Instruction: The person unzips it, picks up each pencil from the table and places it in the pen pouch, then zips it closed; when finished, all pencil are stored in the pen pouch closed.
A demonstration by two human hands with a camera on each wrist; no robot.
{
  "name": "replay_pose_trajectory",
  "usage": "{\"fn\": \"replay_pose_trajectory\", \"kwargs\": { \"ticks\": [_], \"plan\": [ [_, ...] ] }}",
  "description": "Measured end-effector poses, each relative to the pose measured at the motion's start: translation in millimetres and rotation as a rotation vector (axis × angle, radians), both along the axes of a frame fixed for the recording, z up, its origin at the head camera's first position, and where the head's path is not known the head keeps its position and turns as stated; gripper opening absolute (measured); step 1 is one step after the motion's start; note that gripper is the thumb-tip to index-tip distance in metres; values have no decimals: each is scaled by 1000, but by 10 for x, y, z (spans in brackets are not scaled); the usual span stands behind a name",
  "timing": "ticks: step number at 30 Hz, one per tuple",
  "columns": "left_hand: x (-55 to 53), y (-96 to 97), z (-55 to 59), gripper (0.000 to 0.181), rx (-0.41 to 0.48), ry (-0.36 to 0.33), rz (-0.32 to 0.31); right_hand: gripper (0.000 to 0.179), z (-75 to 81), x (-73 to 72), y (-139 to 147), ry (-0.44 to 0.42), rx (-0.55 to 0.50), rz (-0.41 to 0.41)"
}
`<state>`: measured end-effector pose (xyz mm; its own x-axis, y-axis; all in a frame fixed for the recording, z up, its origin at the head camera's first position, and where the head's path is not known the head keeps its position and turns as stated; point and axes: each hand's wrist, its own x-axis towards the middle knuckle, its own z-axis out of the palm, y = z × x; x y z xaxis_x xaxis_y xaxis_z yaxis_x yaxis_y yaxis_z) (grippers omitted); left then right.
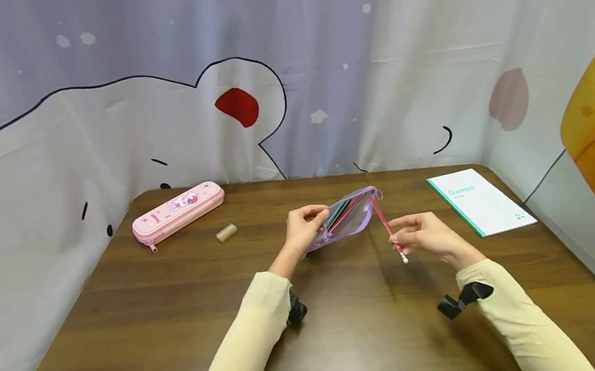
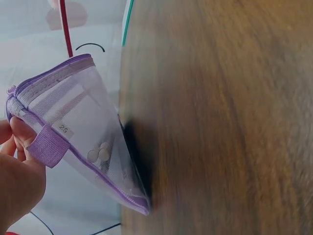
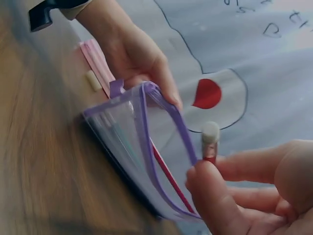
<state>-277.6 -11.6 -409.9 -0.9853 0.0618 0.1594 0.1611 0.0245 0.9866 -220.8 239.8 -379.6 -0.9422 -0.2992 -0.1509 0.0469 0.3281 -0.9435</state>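
My left hand [image 1: 304, 228] grips one end of a purple-trimmed mesh pouch [image 1: 360, 225] and holds it tilted. The pouch's zipped mouth gapes in the right wrist view, with a red pencil [image 3: 168, 177] and a teal stick inside. Between thumb and fingers, my right hand [image 1: 426, 235] pinches another red pencil [image 1: 382, 217] with a white eraser end [image 3: 211, 131]. Its far end overlaps the pouch's right corner in the head view. In the left wrist view, a purple tab [image 2: 49, 146] and a small "25" label show on the pouch.
A pink pencil case [image 1: 179, 213] lies at the table's back left, with a small beige eraser [image 1: 226, 232] near it. At the right lies a white "Gambit" booklet [image 1: 481, 203] with a green spine. A printed curtain [image 1: 321, 111] hangs behind the wooden table [image 1: 356, 343].
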Motion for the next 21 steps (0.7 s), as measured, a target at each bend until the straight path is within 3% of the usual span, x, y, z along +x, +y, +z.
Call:
{"fn": "replay_pose_trajectory", "kwargs": {
  "ticks": [7,16,19,21],
  "plan": [
    [0,5,-24,19,21,-4,-32,51,-77,-278,-320,-62,-121,-148],
    [13,45,-49,23,14,-4,-102,51,-168,-463,-776,-101,-231,-287],
    [44,58,-27,24,7,2,-129,49,-227,-500,-904,-76,-215,-323],
    [43,59,-29,25,5,3,-142,44,-286,-534,-972,-38,-149,-321]
  ]
}}
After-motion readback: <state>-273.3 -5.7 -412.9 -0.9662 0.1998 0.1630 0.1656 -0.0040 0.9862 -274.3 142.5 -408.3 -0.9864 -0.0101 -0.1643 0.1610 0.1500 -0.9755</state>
